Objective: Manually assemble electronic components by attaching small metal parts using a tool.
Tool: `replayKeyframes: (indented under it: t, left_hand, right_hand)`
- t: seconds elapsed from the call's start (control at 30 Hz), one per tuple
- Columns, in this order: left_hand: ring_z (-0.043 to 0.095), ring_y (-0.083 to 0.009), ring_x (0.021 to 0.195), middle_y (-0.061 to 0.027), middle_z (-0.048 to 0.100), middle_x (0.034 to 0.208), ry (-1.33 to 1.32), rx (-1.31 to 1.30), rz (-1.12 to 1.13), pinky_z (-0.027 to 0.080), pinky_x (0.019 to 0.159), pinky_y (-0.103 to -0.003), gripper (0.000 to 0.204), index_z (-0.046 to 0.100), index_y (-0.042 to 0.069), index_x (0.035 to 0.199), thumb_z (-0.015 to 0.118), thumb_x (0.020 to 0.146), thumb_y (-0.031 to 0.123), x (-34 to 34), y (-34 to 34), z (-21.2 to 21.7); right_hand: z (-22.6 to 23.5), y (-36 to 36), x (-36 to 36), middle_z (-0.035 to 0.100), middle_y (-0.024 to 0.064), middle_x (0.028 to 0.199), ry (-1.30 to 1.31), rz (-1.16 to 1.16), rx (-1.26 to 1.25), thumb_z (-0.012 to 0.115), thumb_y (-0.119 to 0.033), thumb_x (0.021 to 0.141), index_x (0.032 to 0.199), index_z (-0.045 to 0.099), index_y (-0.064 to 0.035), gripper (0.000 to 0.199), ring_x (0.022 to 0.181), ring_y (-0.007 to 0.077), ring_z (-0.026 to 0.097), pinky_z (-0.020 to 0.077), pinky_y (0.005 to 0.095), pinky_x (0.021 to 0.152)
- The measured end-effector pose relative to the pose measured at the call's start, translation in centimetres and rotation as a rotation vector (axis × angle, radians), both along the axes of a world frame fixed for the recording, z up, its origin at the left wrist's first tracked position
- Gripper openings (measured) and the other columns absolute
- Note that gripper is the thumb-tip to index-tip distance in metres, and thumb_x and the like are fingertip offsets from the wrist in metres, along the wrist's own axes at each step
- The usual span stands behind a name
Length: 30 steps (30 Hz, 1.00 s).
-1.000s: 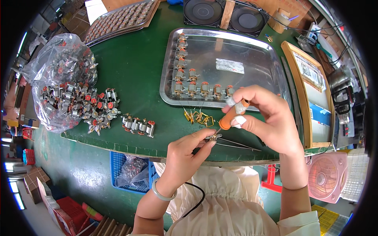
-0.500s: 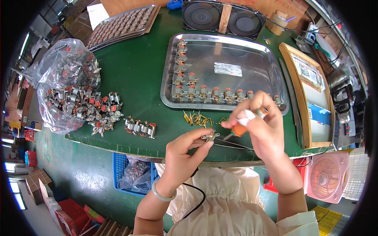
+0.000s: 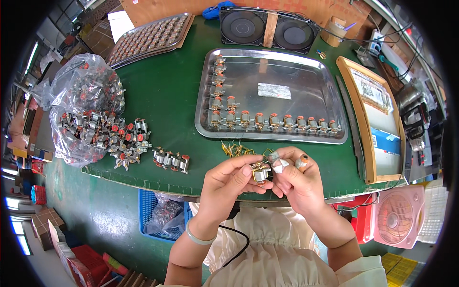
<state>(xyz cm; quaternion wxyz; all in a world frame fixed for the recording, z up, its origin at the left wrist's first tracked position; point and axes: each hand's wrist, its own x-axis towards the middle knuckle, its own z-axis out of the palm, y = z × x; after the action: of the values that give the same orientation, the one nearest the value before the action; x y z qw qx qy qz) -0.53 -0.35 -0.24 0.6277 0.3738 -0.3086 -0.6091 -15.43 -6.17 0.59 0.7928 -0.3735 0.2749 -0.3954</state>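
Note:
Over the near edge of the table my two hands meet. My left hand (image 3: 228, 178) is closed, its thumb and fingers pinching a small silver motor-like part (image 3: 260, 175) with brass-coloured terminals. My right hand (image 3: 300, 178) is closed too, its fingertips against the right side of that part. White wrapping shows at its fingertips. The end of an orange-handled screwdriver (image 3: 302, 163) pokes out between its fingers; the rest is hidden. Yellow bent terminal pieces (image 3: 235, 149) lie just beyond my hands. To the left, several similar parts (image 3: 171, 160) stand in a short row.
A shiny metal tray (image 3: 306, 64) holds similar parts along its left and front sides. At left, a clear plastic bag (image 3: 71, 79) spills more parts. A full tray (image 3: 125, 55), black fans (image 3: 243, 27) and a wooden-framed box (image 3: 377, 178) surround the work area.
My right hand has come down and left, from above the tray's front edge to the part. The part in my left hand has turned, showing its silver body.

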Motion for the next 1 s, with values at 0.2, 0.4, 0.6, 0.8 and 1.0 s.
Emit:
replayKeyframes:
  t: [0.2, 0.4, 0.6, 0.8, 1.0]
  left_hand:
    - [0.064, -0.0244, 0.078, -0.0155, 0.060, 0.093, 0.024, -0.018, -0.020, 0.055, 0.067, -0.031, 0.027, 0.050, -0.004, 0.111, 0.045, 0.091, 0.013, 0.0, 0.0, -0.1]
    - [0.064, -0.0254, 0.080, -0.0171, 0.060, 0.096, 0.056, -0.016, -0.052, 0.055, 0.070, -0.031, 0.029, 0.049, -0.005, 0.113, 0.046, 0.090, 0.013, 0.0, 0.0, 0.5]
    - [0.063, -0.0269, 0.084, -0.0186, 0.059, 0.099, -0.068, -0.111, -0.044, 0.054, 0.073, -0.031, 0.034, 0.047, -0.005, 0.117, 0.052, 0.085, 0.006, -0.1, -0.2, 0.2]
    - [0.062, -0.0262, 0.085, -0.0167, 0.059, 0.099, -0.067, -0.124, 0.030, 0.054, 0.073, -0.030, 0.034, 0.047, -0.004, 0.117, 0.053, 0.084, 0.001, 0.1, -0.1, 0.0]
    - [0.062, -0.0275, 0.088, -0.0188, 0.057, 0.106, 0.106, -0.078, 0.168, 0.054, 0.072, -0.030, 0.034, 0.046, -0.002, 0.119, 0.052, 0.086, 0.007, -0.1, 0.0, 0.0]
  right_hand:
    - [-0.2, 0.3, 0.2, 0.054, 0.0019, 0.069, -0.037, -0.049, -0.052, 0.057, -0.004, 0.082, 0.095, 0.054, 0.0028, 0.015, 0.050, 0.0045, 0.042, 0.0380, 0.0216, 0.042]
    - [-0.1, 0.3, -0.3, 0.050, 0.0021, 0.063, -0.057, -0.086, 0.004, 0.058, -0.003, 0.080, 0.094, 0.053, 0.0037, 0.016, 0.049, 0.0056, 0.041, 0.0392, 0.0237, 0.042]
    - [0.5, -0.2, -1.3, 0.047, 0.0030, 0.060, 0.061, -0.152, -0.032, 0.048, -0.016, 0.085, 0.091, 0.052, 0.0040, 0.021, 0.050, 0.0100, 0.043, 0.0403, 0.0279, 0.044]
    - [0.7, -1.1, -3.9, 0.050, 0.0041, 0.062, 0.573, -0.129, -0.506, 0.039, -0.027, 0.084, 0.086, 0.052, 0.0057, 0.035, 0.049, 0.0081, 0.042, 0.0302, 0.0213, 0.043]
    - [1.0, 1.0, -3.1, 0.057, 0.0123, 0.087, 0.127, -0.089, -0.311, 0.052, -0.007, 0.078, 0.094, 0.052, 0.0039, 0.019, 0.062, 0.0118, 0.054, 0.0453, 0.0232, 0.054]
